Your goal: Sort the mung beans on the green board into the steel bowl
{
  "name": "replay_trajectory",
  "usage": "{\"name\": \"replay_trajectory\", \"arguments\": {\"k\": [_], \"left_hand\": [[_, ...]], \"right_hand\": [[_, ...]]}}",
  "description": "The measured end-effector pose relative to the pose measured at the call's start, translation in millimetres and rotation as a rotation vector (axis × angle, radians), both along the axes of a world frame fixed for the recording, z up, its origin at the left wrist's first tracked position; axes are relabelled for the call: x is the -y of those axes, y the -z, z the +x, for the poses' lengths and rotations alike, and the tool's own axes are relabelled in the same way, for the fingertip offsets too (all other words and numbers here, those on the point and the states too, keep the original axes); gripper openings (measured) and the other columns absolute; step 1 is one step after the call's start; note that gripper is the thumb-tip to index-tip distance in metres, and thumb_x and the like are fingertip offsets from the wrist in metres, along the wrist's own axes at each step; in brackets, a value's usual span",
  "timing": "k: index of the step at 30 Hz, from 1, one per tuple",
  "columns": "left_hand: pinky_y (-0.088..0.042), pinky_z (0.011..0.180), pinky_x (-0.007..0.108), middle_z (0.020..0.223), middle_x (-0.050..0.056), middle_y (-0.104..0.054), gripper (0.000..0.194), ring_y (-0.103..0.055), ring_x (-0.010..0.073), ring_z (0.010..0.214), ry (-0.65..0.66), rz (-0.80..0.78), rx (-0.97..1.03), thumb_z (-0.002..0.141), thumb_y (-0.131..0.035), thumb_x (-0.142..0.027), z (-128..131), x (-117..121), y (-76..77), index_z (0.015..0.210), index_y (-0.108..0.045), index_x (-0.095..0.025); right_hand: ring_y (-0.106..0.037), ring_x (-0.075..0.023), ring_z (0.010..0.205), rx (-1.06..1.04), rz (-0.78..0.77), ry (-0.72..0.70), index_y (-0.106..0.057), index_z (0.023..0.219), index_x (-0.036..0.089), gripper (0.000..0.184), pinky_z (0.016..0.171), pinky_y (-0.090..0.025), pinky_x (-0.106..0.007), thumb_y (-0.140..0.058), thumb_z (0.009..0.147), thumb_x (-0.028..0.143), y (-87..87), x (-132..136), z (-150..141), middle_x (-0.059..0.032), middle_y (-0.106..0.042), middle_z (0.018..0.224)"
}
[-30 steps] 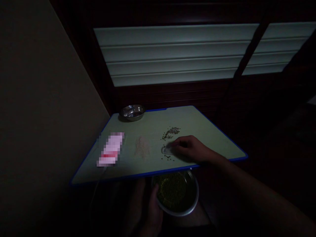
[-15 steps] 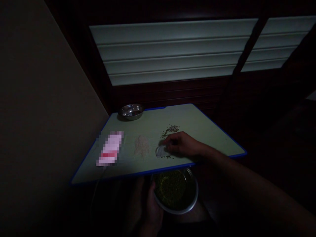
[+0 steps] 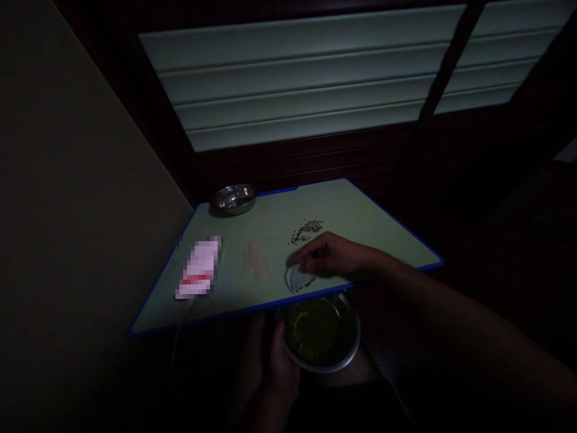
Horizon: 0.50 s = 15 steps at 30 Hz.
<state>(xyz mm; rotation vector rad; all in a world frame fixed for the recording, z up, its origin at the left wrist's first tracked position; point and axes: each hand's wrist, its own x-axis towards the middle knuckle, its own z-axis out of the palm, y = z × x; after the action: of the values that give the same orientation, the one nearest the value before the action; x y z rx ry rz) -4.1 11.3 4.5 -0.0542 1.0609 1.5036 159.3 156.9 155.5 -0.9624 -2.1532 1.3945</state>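
Observation:
My right hand [image 3: 322, 255] is over the table near its front edge, fingers closed on a pale translucent piece with a rounded edge [image 3: 296, 279], like a small plastic lid. The piece stands tilted on the table, and a few small dark grains lie along its lower edge. Just beyond the hand is a loose scatter of small dark beans [image 3: 308, 230]. Below the table's front edge, my left hand [image 3: 283, 364] grips the left side of a metal bowl [image 3: 336, 365]. Small greenish beans [image 3: 313, 329] fill its bottom.
A pale, fine-grained heap [image 3: 256, 260] lies left of the beans on the blue-edged table [image 3: 360, 210]. Further left is a pixelated pink phone-like object [image 3: 198, 267] with a cable. A second metal bowl [image 3: 233, 199] stands at the back left corner. Slatted panels rise behind.
The view has shifted slightly. My right hand has drawn the translucent piece a little toward the front edge, and the piece is more tilted. My left hand still holds the bowl.

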Motion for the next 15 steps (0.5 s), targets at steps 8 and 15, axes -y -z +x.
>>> {"name": "replay_trajectory", "arguments": {"k": [8,15], "left_hand": [[-0.052,0.106,0.043,0.113,0.007,-0.081,0.026,-0.071,0.0300,0.116,0.034,0.022,0.001,0.088,-0.063,-0.032,0.2,1.6,3.5,0.107,-0.077,-0.023],[-0.049,0.110,0.043,0.116,0.010,-0.080,0.031,-0.067,0.0288,0.124,0.032,0.018,0.003,0.087,-0.065,-0.030,1.0,2.4,2.2,0.114,-0.074,-0.021]], "right_hand": [[-0.060,-0.0115,0.068,-0.033,-0.027,0.115,-0.080,0.105,0.016,0.025,0.064,-0.047,-0.024,-0.076,0.081,0.021,0.4,8.4,16.6,-0.0027,-0.076,0.085],[-0.063,-0.0143,0.068,0.087,0.067,0.280,-0.076,0.091,0.015,0.016,0.065,-0.048,-0.026,-0.075,0.075,0.014,4.3,25.0,22.2,-0.0030,-0.075,0.080]]}}
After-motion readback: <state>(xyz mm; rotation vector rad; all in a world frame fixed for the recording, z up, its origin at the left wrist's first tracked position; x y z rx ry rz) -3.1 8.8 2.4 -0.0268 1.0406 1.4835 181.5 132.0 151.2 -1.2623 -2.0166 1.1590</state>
